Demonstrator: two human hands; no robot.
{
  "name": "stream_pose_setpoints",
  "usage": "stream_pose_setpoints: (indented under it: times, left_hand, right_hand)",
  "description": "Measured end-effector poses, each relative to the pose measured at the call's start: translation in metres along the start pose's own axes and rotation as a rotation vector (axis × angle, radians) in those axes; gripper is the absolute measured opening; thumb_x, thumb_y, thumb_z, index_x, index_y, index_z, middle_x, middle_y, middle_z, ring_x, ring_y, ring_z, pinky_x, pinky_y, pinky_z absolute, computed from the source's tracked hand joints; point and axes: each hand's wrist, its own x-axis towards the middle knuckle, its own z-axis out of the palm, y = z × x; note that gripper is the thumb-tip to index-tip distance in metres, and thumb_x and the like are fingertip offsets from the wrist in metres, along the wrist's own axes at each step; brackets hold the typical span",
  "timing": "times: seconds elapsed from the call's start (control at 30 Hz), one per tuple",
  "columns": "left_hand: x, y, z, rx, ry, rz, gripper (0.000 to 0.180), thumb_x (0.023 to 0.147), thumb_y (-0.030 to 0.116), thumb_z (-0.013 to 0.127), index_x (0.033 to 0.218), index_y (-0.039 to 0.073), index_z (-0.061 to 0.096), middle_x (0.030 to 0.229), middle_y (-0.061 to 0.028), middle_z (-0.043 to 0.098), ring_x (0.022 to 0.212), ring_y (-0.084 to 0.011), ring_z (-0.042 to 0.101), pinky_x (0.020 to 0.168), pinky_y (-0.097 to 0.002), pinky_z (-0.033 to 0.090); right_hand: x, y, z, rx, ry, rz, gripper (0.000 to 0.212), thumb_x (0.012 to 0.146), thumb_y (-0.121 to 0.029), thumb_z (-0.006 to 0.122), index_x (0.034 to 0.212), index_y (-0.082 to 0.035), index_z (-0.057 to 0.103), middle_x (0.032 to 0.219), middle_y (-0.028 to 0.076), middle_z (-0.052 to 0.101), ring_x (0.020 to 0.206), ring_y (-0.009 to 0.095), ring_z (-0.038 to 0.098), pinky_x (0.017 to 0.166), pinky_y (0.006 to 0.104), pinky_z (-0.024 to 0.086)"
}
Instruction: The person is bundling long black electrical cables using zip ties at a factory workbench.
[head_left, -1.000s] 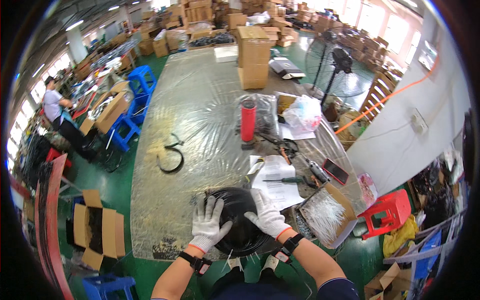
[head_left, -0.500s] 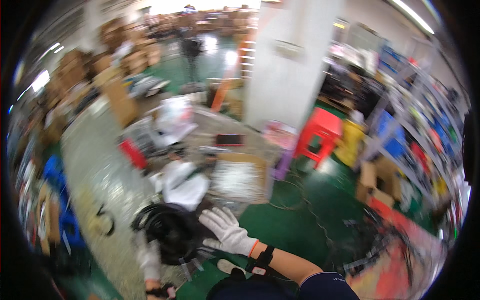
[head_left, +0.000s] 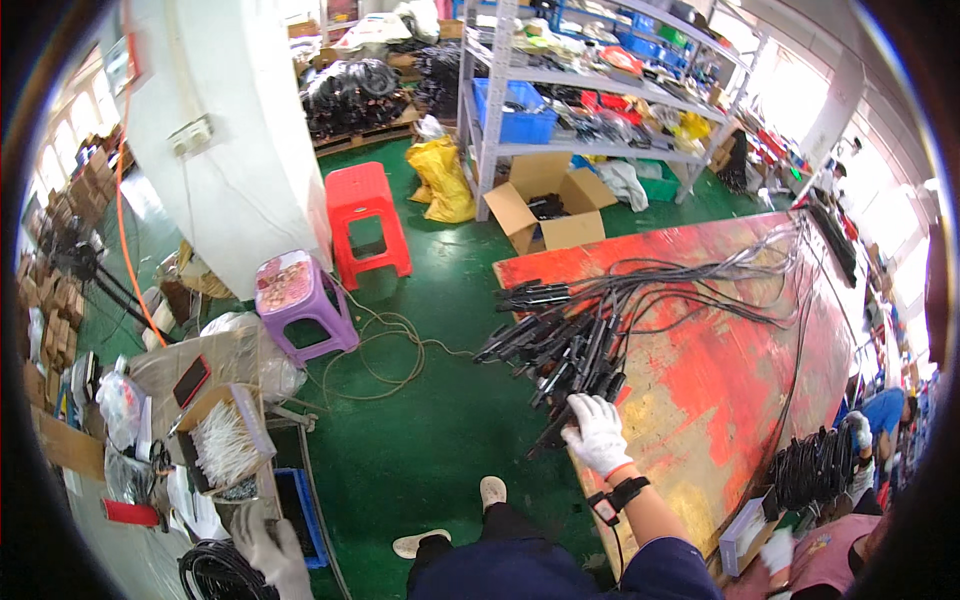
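I cannot tell whether my right hand (head_left: 598, 437) grips the black cables (head_left: 585, 358) just beyond it, and beside my loosely spread left hand (head_left: 270, 545) lies a black coil (head_left: 213, 572), cut off below.

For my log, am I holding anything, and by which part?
Can't tell: right hand is at the cable ends, left hand beside the coil.

Shows white on the right glove (head_left: 600, 440), greyish white on the left glove (head_left: 270, 545), black on the cable bundle (head_left: 600, 345) and left cable coil (head_left: 218, 572), blotchy red and tan across the right tabletop (head_left: 690, 400).
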Motion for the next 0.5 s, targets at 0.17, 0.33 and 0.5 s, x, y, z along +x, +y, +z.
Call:
stream_pose_setpoints:
  times: [0.17, 0.33, 0.5]
  left_hand:
    - [0.04, 0.118, 0.048, -0.059, -0.058, 0.265, 0.041, 0.082, 0.019, 0.069, 0.121, 0.004, 0.066, 0.127, -0.0175, 0.063, 0.126, -0.0415, 0.051, 0.114, -0.0539, 0.031]
    - [0.057, 0.179, 0.063, -0.034, -0.095, 0.431, 0.04, 0.079, 0.022, 0.072, 0.116, 0.007, 0.067, 0.126, -0.0123, 0.064, 0.125, -0.0379, 0.052, 0.115, -0.0559, 0.031]
    - [0.07, 0.193, 0.073, -0.025, -0.098, 0.536, 0.039, 0.076, 0.02, 0.073, 0.113, 0.008, 0.067, 0.122, -0.0114, 0.064, 0.122, -0.0362, 0.053, 0.114, -0.0554, 0.031]
  right_hand:
    - [-0.002, 0.071, -0.004, -0.056, -0.175, -0.021, 0.066, 0.081, -0.026, 0.074, 0.141, -0.011, 0.051, 0.146, 0.012, 0.052, 0.135, 0.035, 0.048, 0.112, 0.0489, 0.038]
    - [0.01, 0.122, 0.022, 0.155, 0.109, 0.15, 0.053, 0.083, -0.017, 0.069, 0.134, -0.009, 0.056, 0.14, 0.015, 0.056, 0.126, 0.034, 0.055, 0.109, 0.042, 0.044]
    - [0.021, 0.139, 0.023, -0.221, 0.078, 0.058, 0.037, 0.086, -0.016, 0.06, 0.123, -0.019, 0.063, 0.127, 0.011, 0.062, 0.125, 0.029, 0.053, 0.111, 0.0474, 0.039]
